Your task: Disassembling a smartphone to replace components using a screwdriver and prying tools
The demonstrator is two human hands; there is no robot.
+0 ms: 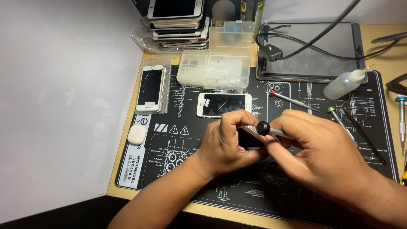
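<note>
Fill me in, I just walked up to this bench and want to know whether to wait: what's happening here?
A person is working on a phone over a black repair mat. The left hand grips the phone, lifted on edge, while the right hand holds a black-capped screwdriver against its end. Another white phone lies face up just behind, and a third one with a cracked screen sits to the left. Two spare screwdrivers and a squeeze bottle lie to the right.
</note>
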